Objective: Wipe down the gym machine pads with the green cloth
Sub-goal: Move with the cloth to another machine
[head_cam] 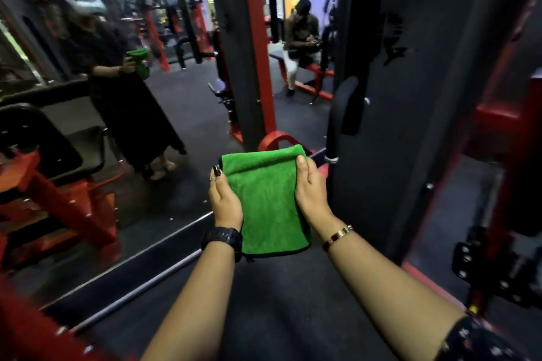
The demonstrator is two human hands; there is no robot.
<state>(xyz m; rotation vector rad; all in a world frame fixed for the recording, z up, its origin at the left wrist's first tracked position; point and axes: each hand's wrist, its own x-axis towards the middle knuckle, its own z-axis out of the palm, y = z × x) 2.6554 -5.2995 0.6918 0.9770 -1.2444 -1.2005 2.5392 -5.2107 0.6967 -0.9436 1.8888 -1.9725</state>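
You are holding the folded green cloth (269, 202) out in front of you, above the dark floor (278, 302). Your left hand (224, 202) is gripping its left edge with fingers curled behind it, and your right hand (312, 193) is clasping the right edge, thumb lying on the front. The machine's black upright pad (349, 105) is standing beyond the cloth to the right, apart from it.
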